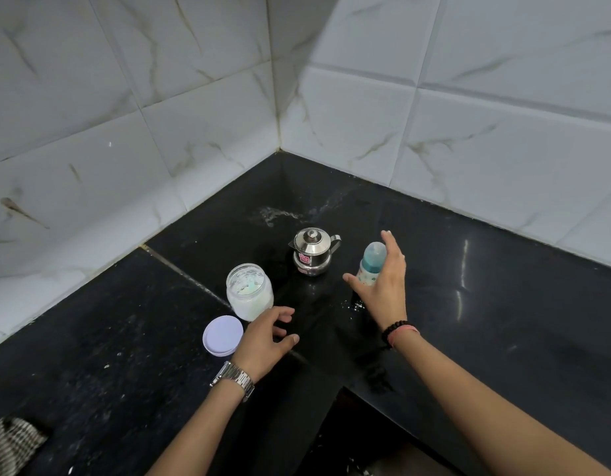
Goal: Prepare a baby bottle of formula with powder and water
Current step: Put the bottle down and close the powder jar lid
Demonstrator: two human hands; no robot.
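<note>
Now both hands open: right hand point(383, 283) beside bottle point(370, 264).

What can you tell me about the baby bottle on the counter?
The baby bottle stands upright on the black counter, right of the steel pot. It has a clear domed cap, a teal collar and a pale printed body that looks like plastic. The right hand is spread open around its near side; whether its fingers touch it cannot be told. White specks lie beside its base.
</note>
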